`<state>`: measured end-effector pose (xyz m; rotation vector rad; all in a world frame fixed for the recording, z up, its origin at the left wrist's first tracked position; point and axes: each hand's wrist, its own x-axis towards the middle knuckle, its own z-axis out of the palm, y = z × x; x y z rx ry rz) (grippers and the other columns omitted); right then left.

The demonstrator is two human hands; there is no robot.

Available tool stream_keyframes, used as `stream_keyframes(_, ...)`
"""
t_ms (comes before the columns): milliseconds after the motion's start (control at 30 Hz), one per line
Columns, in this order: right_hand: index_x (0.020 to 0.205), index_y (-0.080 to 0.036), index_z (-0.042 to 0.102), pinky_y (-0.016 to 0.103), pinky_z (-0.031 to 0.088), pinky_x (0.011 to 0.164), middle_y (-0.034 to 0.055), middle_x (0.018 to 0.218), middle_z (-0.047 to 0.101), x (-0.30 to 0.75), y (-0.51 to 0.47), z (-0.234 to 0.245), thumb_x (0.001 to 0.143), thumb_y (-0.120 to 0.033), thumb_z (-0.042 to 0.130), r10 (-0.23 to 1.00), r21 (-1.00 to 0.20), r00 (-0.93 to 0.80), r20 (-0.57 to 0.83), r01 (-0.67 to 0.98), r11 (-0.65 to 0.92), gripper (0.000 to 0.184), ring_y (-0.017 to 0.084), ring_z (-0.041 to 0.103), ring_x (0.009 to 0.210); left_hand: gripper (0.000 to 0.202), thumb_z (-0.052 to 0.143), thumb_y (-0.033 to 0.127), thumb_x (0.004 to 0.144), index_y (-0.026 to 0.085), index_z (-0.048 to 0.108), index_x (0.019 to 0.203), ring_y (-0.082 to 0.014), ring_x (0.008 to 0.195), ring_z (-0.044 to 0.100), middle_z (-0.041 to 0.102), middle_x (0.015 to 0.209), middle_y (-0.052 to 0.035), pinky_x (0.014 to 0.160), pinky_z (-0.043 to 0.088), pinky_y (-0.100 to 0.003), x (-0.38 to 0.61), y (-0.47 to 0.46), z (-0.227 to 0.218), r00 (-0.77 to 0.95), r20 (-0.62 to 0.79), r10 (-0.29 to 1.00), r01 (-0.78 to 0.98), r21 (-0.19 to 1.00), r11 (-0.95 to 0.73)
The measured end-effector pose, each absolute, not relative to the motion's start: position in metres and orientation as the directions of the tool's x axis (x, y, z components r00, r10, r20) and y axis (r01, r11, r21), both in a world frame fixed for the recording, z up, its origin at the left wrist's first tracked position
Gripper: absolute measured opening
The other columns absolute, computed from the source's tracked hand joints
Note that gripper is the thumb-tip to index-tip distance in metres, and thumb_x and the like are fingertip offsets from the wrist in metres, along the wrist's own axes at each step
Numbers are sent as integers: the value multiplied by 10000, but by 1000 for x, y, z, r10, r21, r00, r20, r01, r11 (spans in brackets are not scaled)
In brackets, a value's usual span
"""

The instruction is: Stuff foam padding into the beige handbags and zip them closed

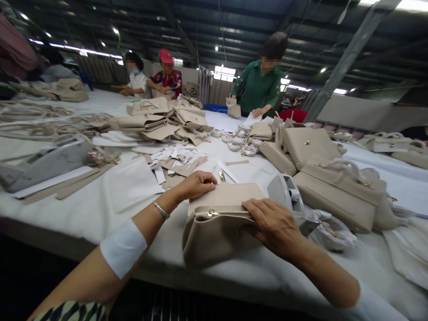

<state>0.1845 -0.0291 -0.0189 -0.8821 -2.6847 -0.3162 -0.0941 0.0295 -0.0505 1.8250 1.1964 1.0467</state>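
A beige handbag (217, 243) stands at the near edge of the table, its flap turned back and a gold zipper (230, 213) showing along its top. My left hand (197, 185) pinches the far left edge of the flap (230, 192), close to a small metal clasp (222, 176). Over the right end of the zipped opening lies my right hand (272, 225), its thumb in front and its fingers behind the bag's upper edge. The bag's right side is partly hidden by that hand.
Finished-looking beige bags (337, 196) are heaped at right beside a grey tape dispenser (286, 191). Paper and leather strips (177, 162) lie ahead; another dispenser (50, 162) stands left. Wrapped handles (239, 140) lie mid-table. A person in green (257, 84) works across the table.
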Motion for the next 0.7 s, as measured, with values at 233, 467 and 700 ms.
stream_keyframes(233, 1170, -151, 573, 390, 448, 817, 125, 1039, 656, 168, -44, -25, 812, -208, 606, 605, 160, -708, 363, 688, 708, 364, 267, 577, 922, 257, 535, 380, 852, 190, 675, 953, -201, 915, 577, 643, 962, -54, 842, 429, -310, -104, -40, -37, 174, 440, 881, 329, 817, -473)
stream_keyframes(467, 1084, -234, 656, 333, 457, 846, 71, 1048, 656, 163, -22, 3, 904, -365, 515, 530, -224, -827, 189, 489, 843, 264, 203, 573, 962, 324, 714, 354, 720, 197, 581, 970, -222, 926, 565, 619, 992, -74, 841, 460, -361, -75, -101, -60, 53, 488, 871, 584, 693, -423)
stream_keyframes(700, 952, -220, 718, 285, 445, 782, 49, 873, 645, 118, -28, 9, 891, -320, 536, 463, -439, -875, 145, 362, 822, 216, 167, 564, 854, 170, 657, 286, 783, 195, 544, 872, -220, 952, 545, 588, 990, -74, 842, 447, -357, -66, -104, -69, 57, 562, 825, 556, 669, -494)
